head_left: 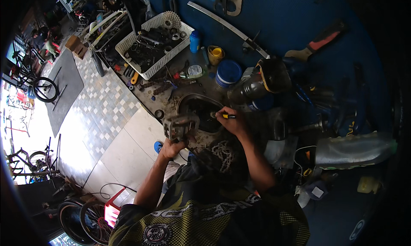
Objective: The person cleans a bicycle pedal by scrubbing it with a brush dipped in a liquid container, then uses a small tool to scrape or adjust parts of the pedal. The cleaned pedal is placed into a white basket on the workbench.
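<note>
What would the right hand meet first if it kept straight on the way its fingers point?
Probably the inside of the dark basin: the right hand, gripping a yellow-handled tool, points left over it. Its height there is unclear from this single view.

Held a blurred pedal [181, 124] at center, hiding fingers of the left hand [173, 149]; covered part of a yellow-and-black handle [230, 116] with the right hand [234, 123]; wore a shirt [205, 209] cut off at bottom. Included, upper left, a person [40, 40] too small to discern.
</note>
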`<state>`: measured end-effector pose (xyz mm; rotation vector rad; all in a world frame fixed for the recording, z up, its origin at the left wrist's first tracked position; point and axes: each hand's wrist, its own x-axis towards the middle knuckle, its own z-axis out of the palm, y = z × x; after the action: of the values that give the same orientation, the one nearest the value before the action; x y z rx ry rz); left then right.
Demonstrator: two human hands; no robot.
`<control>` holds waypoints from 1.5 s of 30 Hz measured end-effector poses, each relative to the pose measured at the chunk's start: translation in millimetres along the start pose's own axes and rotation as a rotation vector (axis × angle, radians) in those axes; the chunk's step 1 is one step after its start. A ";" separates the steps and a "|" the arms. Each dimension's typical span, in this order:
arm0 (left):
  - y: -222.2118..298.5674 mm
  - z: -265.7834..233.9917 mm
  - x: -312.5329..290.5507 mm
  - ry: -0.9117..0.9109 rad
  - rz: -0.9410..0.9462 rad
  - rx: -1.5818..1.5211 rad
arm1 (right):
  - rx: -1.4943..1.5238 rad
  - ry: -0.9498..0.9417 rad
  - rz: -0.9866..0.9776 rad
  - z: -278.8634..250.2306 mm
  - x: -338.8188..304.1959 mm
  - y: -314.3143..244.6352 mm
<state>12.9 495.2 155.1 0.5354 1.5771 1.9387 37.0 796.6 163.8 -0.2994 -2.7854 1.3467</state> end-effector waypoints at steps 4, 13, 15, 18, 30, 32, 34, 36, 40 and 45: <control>19.1 10.8 -8.2 0.042 -0.044 -0.002 | 0.049 0.014 0.015 -1.2 16.2 -3.9; 22.7 2.1 -0.1 -0.061 0.268 0.431 | 0.018 -0.128 -0.044 27.4 57.4 -32.1; 23.8 2.6 -1.5 0.005 0.246 0.406 | 0.042 -0.120 -0.109 27.9 61.5 -31.6; 25.7 3.1 -2.7 0.060 0.194 0.357 | -0.010 -0.146 -0.174 23.5 61.1 -31.0; 24.2 0.9 -0.2 -0.017 0.291 0.442 | -0.037 -0.092 -0.335 -18.6 43.4 -47.8; 23.9 1.1 1.6 -0.039 0.331 0.482 | -0.126 -0.138 -0.447 -20.2 42.7 -47.0; 23.9 1.0 4.0 -0.064 0.360 0.522 | -0.138 -0.216 -0.533 -15.0 40.5 -44.7; 24.3 0.2 5.9 -0.090 0.368 0.564 | -0.204 -0.245 -0.646 0.9 40.9 -42.4; 27.9 -6.3 6.9 -0.117 0.345 0.513 | -0.411 -0.289 -0.591 20.9 34.5 -32.7; 30.7 -5.9 3.5 -0.204 0.322 0.581 | -0.166 -0.223 -0.375 42.8 34.0 -31.0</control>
<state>0.9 489.0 183.5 1.2475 2.0063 1.5443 -6.1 751.1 159.5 0.3780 -2.9316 1.1231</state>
